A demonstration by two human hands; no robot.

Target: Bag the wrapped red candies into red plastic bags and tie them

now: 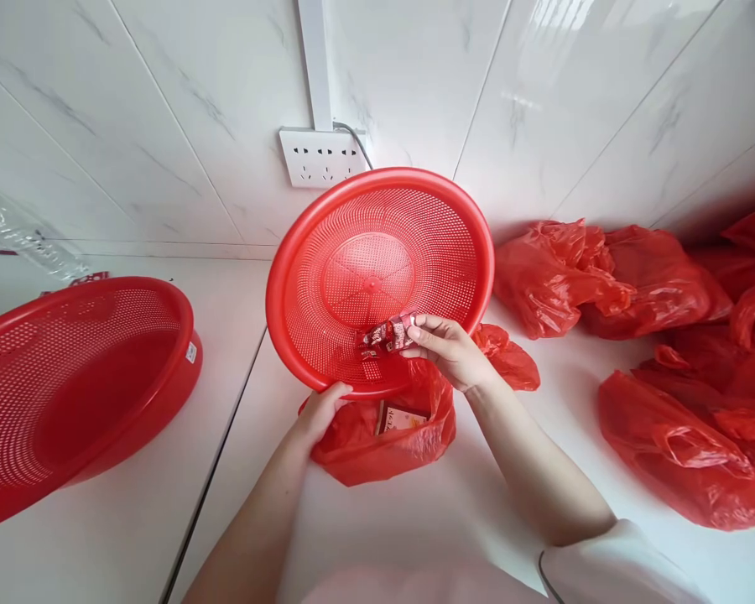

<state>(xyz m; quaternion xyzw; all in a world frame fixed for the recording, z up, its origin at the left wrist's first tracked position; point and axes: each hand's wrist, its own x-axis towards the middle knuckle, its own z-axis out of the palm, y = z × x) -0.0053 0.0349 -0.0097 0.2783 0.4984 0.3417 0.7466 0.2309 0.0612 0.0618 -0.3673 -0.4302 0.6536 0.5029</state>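
A round red plastic basket (pixel 377 197) with perforated walls is tilted so its inside faces me. My left hand (pixel 323 413) is closed at its lower left rim, thumb over the edge; the other fingers are mostly hidden. Inside the basket's lower part, my right hand (pixel 448 346) pinches small red wrapped packets (pixel 387 334). More of the same packets may lie against the basket wall beneath. Directly below the rim sits an open red plastic bag (pixel 383 453), holding a printed pink box (pixel 404 419) that is partly covered.
Another red basket (pixel 185 335) stands on the white table (pixel 226 289) at left. Several filled red bags (pixel 679 453) lie at right, and a smaller red bag (pixel 509 361) lies behind my right wrist. A power strip (pixel 320 155) is on the tiled wall; a clear plastic bottle (pixel 28 239) lies far left.
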